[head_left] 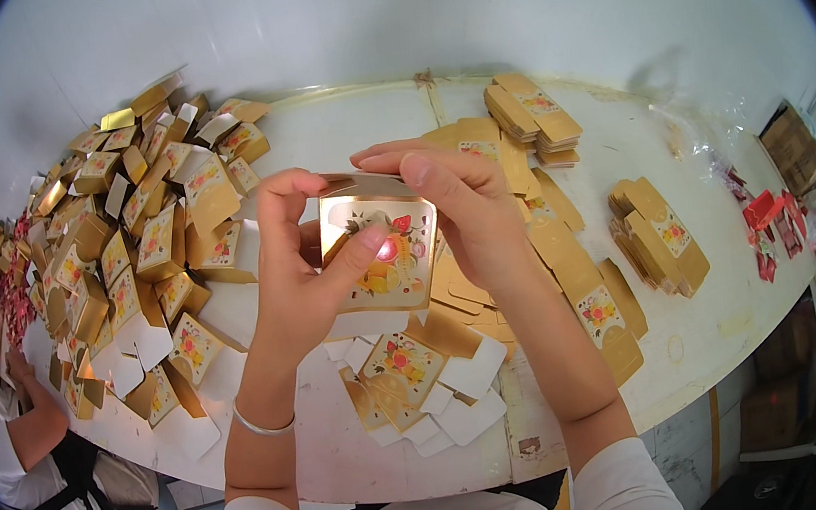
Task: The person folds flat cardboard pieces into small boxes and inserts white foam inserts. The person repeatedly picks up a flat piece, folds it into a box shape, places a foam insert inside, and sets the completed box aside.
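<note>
Above the middle of the table I hold up a small gold carton (413, 273) with a printed fruit picture on its front panel. My left hand (311, 266) grips it from the left, its thumb pressed across the front panel. At the upper right edge, my right hand (462, 198) has its fingers along the top flap. Part of the carton is covered by my fingers. Below my hands, several partly folded gold cartons (407, 376) with white inner flaps lie near the table's front edge. Flattened cartons (588, 285) spread out beside my right forearm.
A large heap of opened-out cartons (160, 243) covers the table's left. Neat stacks of flat cartons stand at the back (535, 115) and right (663, 236). Red wrappers (771, 214) and clear plastic lie at the far right. A co-worker (31, 439) sits at the left edge.
</note>
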